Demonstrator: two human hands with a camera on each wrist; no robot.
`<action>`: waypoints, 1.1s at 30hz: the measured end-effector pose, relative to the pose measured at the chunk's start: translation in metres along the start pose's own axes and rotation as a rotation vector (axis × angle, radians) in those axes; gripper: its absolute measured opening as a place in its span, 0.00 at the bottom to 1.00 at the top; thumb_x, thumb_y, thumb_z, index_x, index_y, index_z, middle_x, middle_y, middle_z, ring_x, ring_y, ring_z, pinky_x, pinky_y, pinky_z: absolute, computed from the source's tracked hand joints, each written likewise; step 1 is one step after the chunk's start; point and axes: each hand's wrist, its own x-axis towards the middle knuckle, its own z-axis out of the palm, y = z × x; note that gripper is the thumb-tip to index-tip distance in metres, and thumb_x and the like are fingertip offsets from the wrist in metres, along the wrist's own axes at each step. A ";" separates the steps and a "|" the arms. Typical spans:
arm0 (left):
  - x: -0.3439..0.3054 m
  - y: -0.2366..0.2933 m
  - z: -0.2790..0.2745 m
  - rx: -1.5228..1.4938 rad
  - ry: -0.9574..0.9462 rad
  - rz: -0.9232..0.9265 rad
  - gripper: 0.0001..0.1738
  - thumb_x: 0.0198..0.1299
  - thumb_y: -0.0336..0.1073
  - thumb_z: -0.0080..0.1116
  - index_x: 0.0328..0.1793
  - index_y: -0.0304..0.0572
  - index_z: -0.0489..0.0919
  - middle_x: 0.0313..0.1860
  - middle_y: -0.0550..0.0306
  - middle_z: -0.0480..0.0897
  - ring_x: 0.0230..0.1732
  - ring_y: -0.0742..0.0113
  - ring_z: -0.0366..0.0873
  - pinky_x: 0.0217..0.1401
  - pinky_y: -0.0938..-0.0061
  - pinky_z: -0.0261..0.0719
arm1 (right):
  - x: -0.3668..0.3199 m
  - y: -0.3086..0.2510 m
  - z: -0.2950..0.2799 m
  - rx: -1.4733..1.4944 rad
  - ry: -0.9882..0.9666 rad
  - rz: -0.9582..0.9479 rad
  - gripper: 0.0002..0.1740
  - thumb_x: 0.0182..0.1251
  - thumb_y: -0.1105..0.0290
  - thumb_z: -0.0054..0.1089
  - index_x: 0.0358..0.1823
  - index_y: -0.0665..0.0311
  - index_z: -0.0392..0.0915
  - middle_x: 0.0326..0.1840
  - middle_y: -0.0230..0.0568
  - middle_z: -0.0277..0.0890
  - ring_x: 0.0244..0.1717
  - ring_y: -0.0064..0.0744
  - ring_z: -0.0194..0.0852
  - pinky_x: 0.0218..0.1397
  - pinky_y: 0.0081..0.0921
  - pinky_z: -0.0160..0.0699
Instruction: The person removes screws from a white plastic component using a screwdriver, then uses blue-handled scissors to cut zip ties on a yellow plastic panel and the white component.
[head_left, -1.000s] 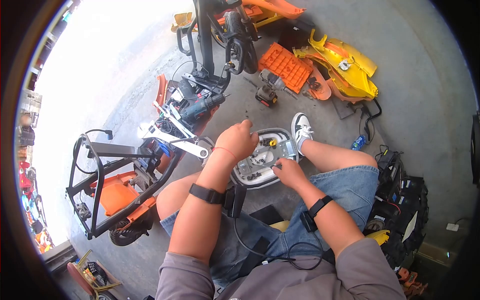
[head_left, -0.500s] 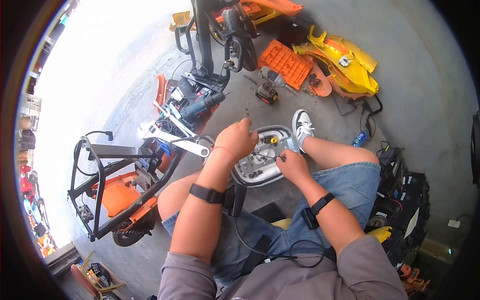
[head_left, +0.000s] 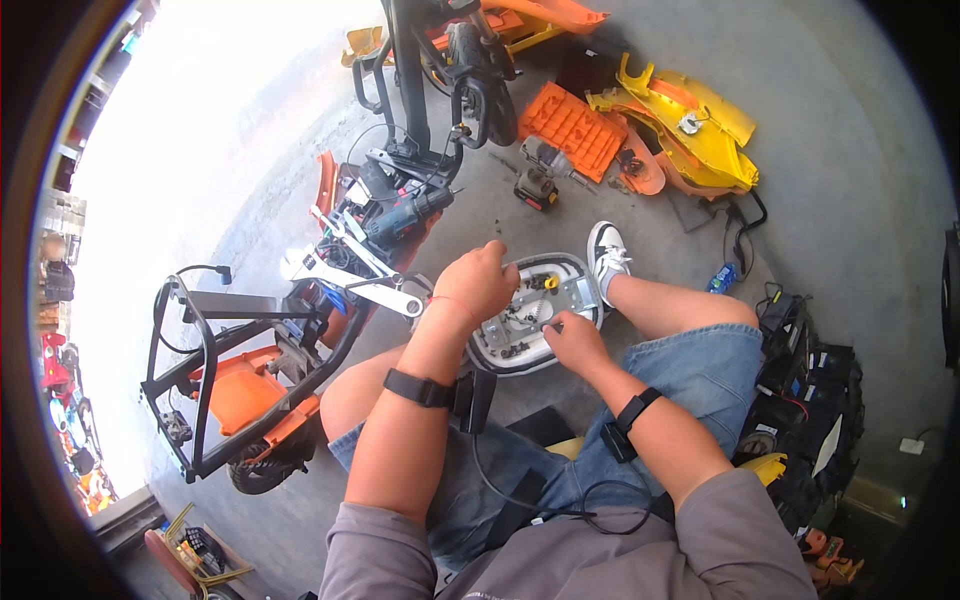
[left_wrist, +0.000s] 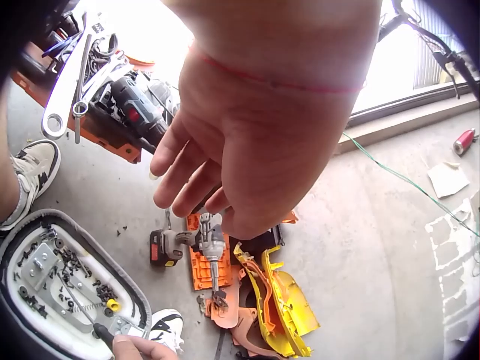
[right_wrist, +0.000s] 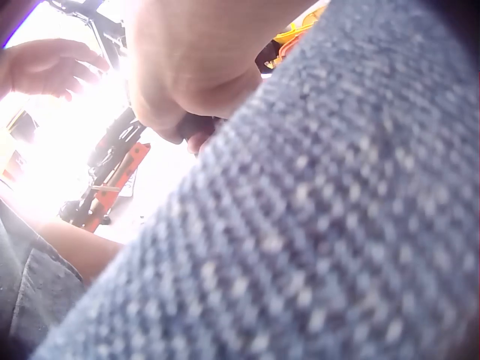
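Observation:
An upturned seat shell [head_left: 540, 362], white inside with a grey rim, lies on the floor between the legs. Scattered inside it are dark screws [left_wrist: 70, 259], a yellow round piece [left_wrist: 113, 305], a small spring [left_wrist: 90, 306] and metal plates. My right hand [head_left: 583, 345] pinches the black handle of a thin-shafted screwdriver [left_wrist: 102, 331] over the shell, its shaft pointing in among the screws. My left hand [head_left: 478, 285] hovers above the shell's left side, fingers loosely bent, nothing in them. In the right wrist view, denim covers much of the right hand [right_wrist: 195, 75].
To the left stands a stripped scooter frame [head_left: 200, 380], with wrenches [head_left: 365, 285] and a drill [head_left: 408, 215] lying on it. Ahead on the floor are another power tool [head_left: 535, 187], an orange panel [head_left: 570, 130] and yellow body panels [head_left: 690, 120]. Black battery-like boxes [head_left: 810, 400] sit at right.
The right hand moved slightly up and right with the screwdriver, then came back down and left over the shell. The left hand has stayed nearly in place.

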 end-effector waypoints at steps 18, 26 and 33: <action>-0.001 -0.003 -0.001 -0.015 0.042 0.018 0.20 0.66 0.44 0.53 0.55 0.35 0.77 0.46 0.36 0.85 0.50 0.40 0.83 0.56 0.53 0.80 | -0.001 0.001 -0.001 -0.014 0.052 0.050 0.16 0.66 0.61 0.60 0.43 0.67 0.82 0.42 0.58 0.84 0.48 0.59 0.82 0.54 0.46 0.79; -0.002 -0.004 -0.001 0.007 0.050 -0.015 0.22 0.66 0.44 0.55 0.58 0.35 0.79 0.42 0.43 0.88 0.51 0.45 0.85 0.58 0.58 0.80 | 0.004 -0.012 -0.008 0.207 0.103 0.064 0.17 0.67 0.60 0.60 0.45 0.68 0.81 0.44 0.59 0.84 0.48 0.59 0.82 0.54 0.46 0.79; -0.003 -0.002 -0.002 0.003 0.050 -0.014 0.22 0.66 0.44 0.55 0.58 0.35 0.79 0.42 0.44 0.88 0.50 0.45 0.85 0.58 0.58 0.80 | 0.002 0.000 -0.009 -0.023 0.000 0.120 0.17 0.67 0.59 0.60 0.45 0.67 0.82 0.44 0.59 0.84 0.49 0.59 0.82 0.54 0.46 0.79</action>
